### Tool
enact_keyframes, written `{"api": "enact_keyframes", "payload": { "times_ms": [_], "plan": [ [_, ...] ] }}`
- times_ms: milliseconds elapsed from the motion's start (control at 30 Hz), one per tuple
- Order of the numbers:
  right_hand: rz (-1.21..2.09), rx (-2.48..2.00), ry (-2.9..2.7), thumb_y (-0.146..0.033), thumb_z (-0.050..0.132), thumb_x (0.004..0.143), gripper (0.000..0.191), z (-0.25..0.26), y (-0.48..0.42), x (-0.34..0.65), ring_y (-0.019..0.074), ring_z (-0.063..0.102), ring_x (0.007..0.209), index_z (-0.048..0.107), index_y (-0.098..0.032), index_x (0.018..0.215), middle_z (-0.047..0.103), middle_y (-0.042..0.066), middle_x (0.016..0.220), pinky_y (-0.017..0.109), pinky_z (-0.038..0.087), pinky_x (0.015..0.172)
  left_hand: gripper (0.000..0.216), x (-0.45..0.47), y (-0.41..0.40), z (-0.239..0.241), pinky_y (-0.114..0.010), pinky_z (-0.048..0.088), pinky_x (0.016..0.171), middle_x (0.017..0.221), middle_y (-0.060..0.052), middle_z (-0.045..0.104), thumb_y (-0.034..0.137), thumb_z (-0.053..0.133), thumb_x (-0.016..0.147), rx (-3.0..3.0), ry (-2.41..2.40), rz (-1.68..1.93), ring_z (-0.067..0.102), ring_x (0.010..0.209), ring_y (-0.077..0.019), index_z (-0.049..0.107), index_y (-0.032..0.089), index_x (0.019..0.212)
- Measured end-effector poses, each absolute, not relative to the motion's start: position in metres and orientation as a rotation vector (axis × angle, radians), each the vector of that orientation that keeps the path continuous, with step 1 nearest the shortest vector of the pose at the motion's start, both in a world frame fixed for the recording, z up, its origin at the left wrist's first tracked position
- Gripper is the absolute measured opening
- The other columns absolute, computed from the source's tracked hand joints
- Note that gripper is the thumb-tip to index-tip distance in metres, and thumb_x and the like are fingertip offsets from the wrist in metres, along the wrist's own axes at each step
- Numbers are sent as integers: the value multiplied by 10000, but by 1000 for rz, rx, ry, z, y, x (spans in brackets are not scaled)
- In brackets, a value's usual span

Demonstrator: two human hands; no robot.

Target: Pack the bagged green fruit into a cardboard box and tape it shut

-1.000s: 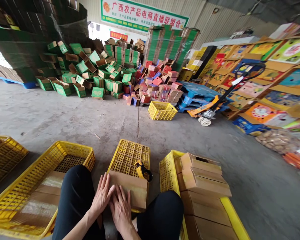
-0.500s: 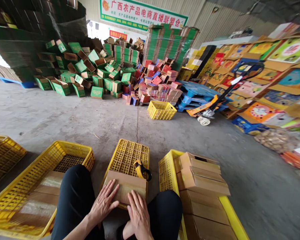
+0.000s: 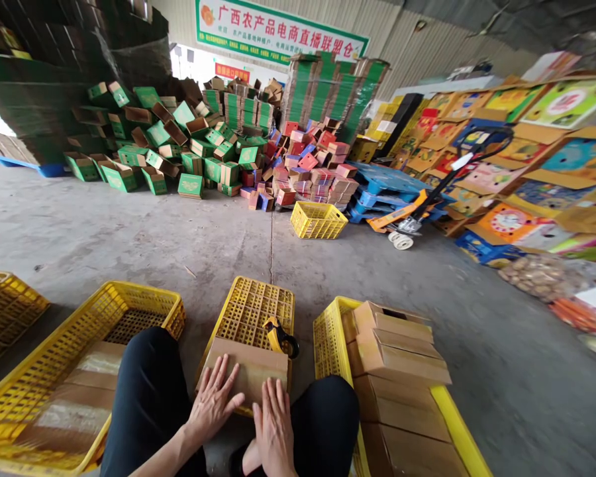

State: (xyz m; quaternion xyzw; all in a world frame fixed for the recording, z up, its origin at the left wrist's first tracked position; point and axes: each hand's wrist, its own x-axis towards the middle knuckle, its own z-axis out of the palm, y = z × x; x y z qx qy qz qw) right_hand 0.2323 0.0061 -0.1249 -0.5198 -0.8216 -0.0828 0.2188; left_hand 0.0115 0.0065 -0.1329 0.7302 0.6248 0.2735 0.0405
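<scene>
A brown cardboard box [image 3: 251, 354] lies on an upturned yellow crate [image 3: 258, 305] between my knees. My left hand [image 3: 216, 397] rests flat on its top at the left, fingers spread. On the near right part of the box lie the fingers of my right hand [image 3: 274, 421], stretched out and nearly side by side. Neither hand grips anything. Just beyond the box's far right corner, a yellow and black tape dispenser [image 3: 281, 338] sits on the crate.
To my left, a yellow crate [image 3: 171, 308] holds taped boxes [image 3: 74, 411]. Another yellow crate [image 3: 326, 338] at my right holds several cardboard boxes [image 3: 402, 411]. Farther off are a small yellow crate [image 3: 318, 222], a pallet jack [image 3: 410, 222], blue pallets [image 3: 385, 182] and heaped green boxes [image 3: 191, 185].
Both hands stay flat on the box, with the right hand slightly shifted. The whole view has moved a little to the left.
</scene>
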Motion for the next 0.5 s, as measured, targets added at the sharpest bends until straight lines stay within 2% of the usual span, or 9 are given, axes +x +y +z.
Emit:
{"api": "enact_keyframes", "payload": {
  "times_ms": [200, 333, 500],
  "plan": [
    [-72, -1348, -2296, -271, 375, 1082, 599, -127, 18, 193, 300, 543, 1442, 283, -259, 1674, 574, 71, 1568, 492, 500, 1140, 643, 32, 12, -131, -524, 422, 1194, 1658, -45, 456, 559, 444, 1063, 2267, 1811, 823, 450, 1513, -321, 291, 374, 1660],
    [-108, -1380, -2306, -323, 398, 1093, 582, -123, 21, 201, 307, 541, 1444, 301, -308, 1667, 554, 23, 1587, 477, 499, 1138, 684, 17, 14, -125, -452, 419, 1206, 1636, -35, 490, 584, 473, 1048, 2284, 1797, 812, 506, 1476, -290, 285, 360, 1666],
    [-222, -1396, -2308, -413, 395, 1108, 604, -116, 21, 229, 306, 597, 1389, 269, -272, 1681, 565, 55, 1579, 444, 525, 1099, 684, 6, 12, -120, -477, 387, 1232, 1622, -33, 509, 579, 498, 1041, 2194, 1864, 840, 515, 1467, -296, 304, 367, 1662]
  ]
}}
